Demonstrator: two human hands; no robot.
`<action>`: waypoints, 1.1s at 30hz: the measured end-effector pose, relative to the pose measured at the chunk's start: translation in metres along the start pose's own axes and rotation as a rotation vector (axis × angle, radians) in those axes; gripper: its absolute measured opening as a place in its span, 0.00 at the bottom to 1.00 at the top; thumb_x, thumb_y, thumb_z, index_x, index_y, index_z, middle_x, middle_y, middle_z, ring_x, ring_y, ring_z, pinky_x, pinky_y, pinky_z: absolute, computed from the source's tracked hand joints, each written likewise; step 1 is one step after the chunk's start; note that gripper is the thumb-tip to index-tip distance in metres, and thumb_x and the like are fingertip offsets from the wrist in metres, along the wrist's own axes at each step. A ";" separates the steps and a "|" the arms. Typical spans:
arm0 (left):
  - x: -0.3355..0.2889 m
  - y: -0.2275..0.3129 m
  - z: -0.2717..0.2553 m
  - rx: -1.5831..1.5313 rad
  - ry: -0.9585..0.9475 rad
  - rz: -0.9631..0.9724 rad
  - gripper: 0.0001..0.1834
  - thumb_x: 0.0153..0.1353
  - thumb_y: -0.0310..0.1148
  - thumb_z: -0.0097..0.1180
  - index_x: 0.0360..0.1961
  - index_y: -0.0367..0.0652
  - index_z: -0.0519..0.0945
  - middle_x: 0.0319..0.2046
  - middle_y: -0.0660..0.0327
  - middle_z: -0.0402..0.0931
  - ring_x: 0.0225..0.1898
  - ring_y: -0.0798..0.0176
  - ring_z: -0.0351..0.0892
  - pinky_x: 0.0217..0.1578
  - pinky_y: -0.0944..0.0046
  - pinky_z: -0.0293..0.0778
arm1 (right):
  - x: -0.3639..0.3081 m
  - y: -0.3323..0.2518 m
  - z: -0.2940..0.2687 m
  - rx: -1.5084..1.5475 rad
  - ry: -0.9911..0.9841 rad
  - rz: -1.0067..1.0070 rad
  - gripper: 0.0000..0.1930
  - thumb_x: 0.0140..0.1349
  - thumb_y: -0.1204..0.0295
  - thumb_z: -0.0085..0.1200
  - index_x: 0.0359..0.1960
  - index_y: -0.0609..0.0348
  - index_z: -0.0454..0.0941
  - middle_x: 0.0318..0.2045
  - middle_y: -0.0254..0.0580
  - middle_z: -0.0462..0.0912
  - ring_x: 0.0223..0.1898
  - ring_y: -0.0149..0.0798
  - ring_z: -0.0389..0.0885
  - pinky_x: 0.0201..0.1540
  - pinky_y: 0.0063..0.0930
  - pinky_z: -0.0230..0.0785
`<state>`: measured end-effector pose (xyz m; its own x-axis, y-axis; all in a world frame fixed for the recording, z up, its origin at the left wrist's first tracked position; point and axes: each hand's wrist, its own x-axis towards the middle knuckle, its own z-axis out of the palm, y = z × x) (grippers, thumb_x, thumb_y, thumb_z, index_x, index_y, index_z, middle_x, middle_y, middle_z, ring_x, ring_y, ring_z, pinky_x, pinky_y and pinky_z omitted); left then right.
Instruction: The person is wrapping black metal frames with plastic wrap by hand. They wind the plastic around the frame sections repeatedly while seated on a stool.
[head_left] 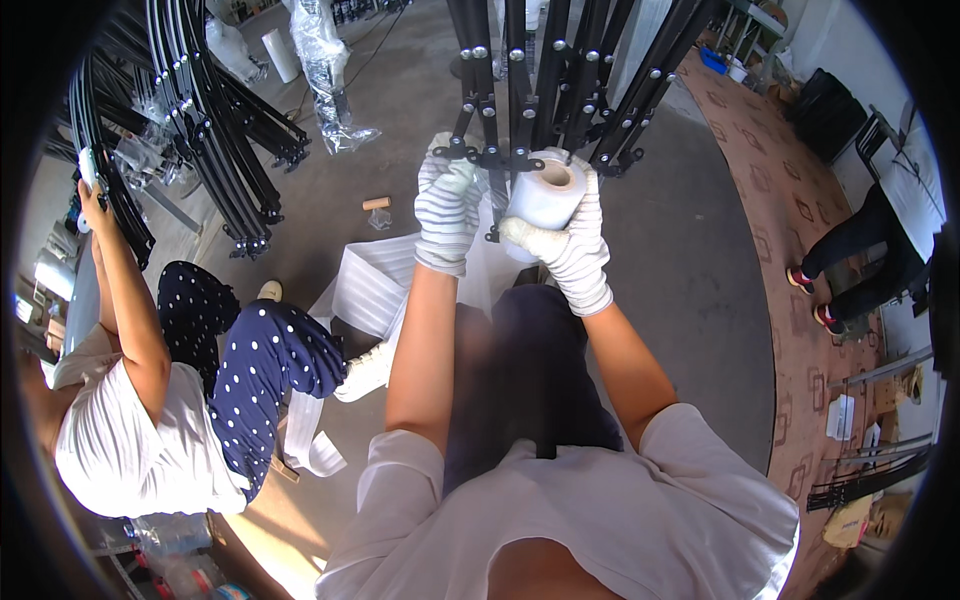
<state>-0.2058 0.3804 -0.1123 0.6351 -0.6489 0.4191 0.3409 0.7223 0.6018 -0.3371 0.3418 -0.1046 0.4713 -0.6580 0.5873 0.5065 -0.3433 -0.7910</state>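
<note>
Both my hands wear white gloves with grey stripes. My right hand (pixel 578 245) is closed round a roll of clear stretch film (pixel 546 203), its cardboard core facing up toward me. The roll sits against the lower ends of a hanging bunch of black metal bars (pixel 517 100), jointed with shiny rivets. My left hand (pixel 447 212) is at the left side of that bunch, its fingers curled up at the bar ends. The bars partly hide those fingertips, so what exactly they grip is unclear.
White foam sheeting (pixel 375 285) lies on the floor at left, near a small cardboard tube (pixel 376 203). A co-worker in polka-dot trousers (pixel 270 345) sits left, beside more hanging black bars (pixel 205 130). A wrapped bundle (pixel 322 75) stands behind. Another person (pixel 865 250) stands right.
</note>
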 end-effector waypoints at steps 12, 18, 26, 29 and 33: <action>0.028 0.022 0.025 -0.140 -0.294 -0.047 0.10 0.52 0.30 0.54 0.35 0.44 0.68 0.29 0.66 0.70 0.29 0.73 0.72 0.33 0.72 0.71 | 0.011 -0.009 0.015 0.440 0.314 -0.035 0.29 0.42 0.67 0.61 0.48 0.59 0.64 0.38 0.39 0.73 0.38 0.32 0.72 0.43 0.25 0.65; 0.063 0.048 0.020 0.052 -0.563 -0.101 0.12 0.45 0.29 0.60 0.31 0.43 0.71 0.25 0.66 0.70 0.26 0.74 0.69 0.27 0.76 0.67 | 0.014 -0.033 0.030 0.239 0.187 -0.175 0.37 0.39 0.71 0.65 0.52 0.57 0.57 0.43 0.37 0.69 0.42 0.31 0.69 0.46 0.27 0.64; 0.058 0.054 0.029 0.037 -0.586 -0.042 0.30 0.48 0.40 0.57 0.48 0.31 0.65 0.41 0.49 0.71 0.43 0.57 0.72 0.46 0.61 0.68 | 0.019 -0.049 0.026 0.088 0.105 -0.211 0.36 0.40 0.74 0.64 0.51 0.56 0.55 0.41 0.38 0.70 0.41 0.31 0.70 0.44 0.25 0.66; 0.054 0.047 0.032 -0.079 -0.236 -0.035 0.12 0.49 0.31 0.56 0.33 0.40 0.68 0.32 0.59 0.73 0.31 0.66 0.74 0.32 0.71 0.72 | 0.019 -0.059 0.031 0.043 0.159 -0.178 0.34 0.40 0.74 0.63 0.49 0.56 0.56 0.40 0.38 0.70 0.40 0.30 0.70 0.42 0.25 0.66; 0.043 0.062 0.050 -0.060 -0.357 0.006 0.09 0.53 0.31 0.52 0.31 0.37 0.68 0.32 0.51 0.75 0.32 0.59 0.76 0.35 0.64 0.74 | 0.031 -0.073 0.035 -0.190 0.283 -0.241 0.33 0.41 0.71 0.64 0.48 0.58 0.56 0.38 0.41 0.70 0.38 0.31 0.71 0.41 0.24 0.67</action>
<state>-0.1918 0.3850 -0.0228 0.3591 -0.6793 0.6400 0.3845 0.7325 0.5618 -0.3340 0.3703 -0.0227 0.1255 -0.6928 0.7101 0.4237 -0.6097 -0.6699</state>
